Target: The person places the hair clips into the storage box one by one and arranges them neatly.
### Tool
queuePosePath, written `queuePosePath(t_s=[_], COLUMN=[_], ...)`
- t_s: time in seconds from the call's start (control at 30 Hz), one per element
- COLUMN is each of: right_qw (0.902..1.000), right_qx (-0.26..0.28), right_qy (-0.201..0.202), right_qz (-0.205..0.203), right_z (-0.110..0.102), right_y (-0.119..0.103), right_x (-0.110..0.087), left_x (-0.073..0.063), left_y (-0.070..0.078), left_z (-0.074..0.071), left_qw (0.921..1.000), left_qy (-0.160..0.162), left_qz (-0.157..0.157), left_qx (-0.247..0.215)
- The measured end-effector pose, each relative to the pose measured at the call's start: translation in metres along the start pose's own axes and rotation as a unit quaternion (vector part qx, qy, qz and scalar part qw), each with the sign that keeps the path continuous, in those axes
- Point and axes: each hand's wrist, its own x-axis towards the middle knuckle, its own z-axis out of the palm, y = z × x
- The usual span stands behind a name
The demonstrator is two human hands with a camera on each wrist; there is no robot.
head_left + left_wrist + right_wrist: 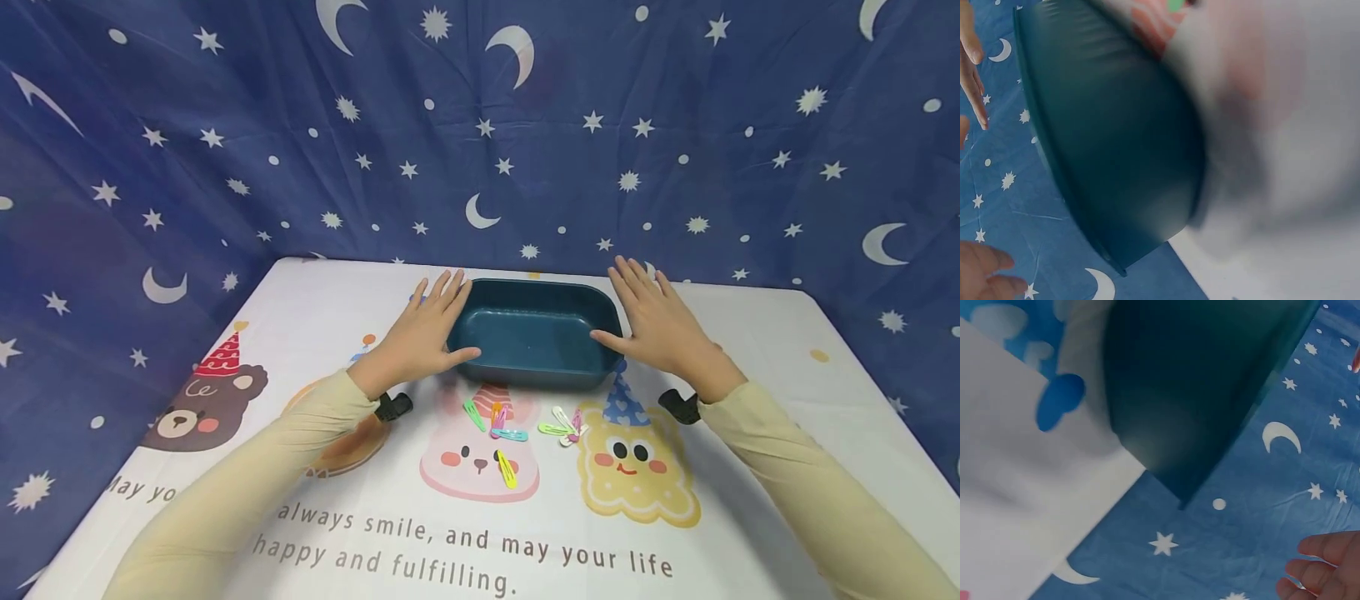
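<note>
A dark teal plastic basin (536, 373) with rounded corners stands toward the back of the table, nothing in it. At its left end is my left hand (426, 332), fingers straight and thumb reaching over the near rim. My right hand (658, 323) is at the opposite end, fingers spread and thumb pointing in over the rim. In the left wrist view the basin's side wall (1116, 131) fills the middle; the right wrist view shows its other end (1179, 381). Several colourful hair clips lie in front of it, among them a yellow clip (507, 469) and a green clip (474, 415).
A white tablecloth (360, 517) printed with cartoon animals and lettering covers the table. Behind it hangs a dark blue curtain (480, 150) with moons and stars, close past the table's back edge. A second group of clips (555, 429) lies right of the first.
</note>
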Motion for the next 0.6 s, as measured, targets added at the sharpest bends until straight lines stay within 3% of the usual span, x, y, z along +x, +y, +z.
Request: queuePosePath(t_s=[0.4,0.6], right_qw=[0.9991,0.9983], right_qx=[0.042,0.054], right_qy=[0.007,0.016], right_qz=[0.004,-0.017], right_z=[0.027,0.035], right_y=[0.016,0.023], right_x=[-0.012,-0.015], left_x=[-0.021,-0.031], left_y=[-0.003,-0.003], left_z=[0.016,0.021], left_qw=[0.9979,0.9903], left_qy=[-0.006,0.008], left_qz=[0.058,0.127], left_qx=[-0.030,-0.056])
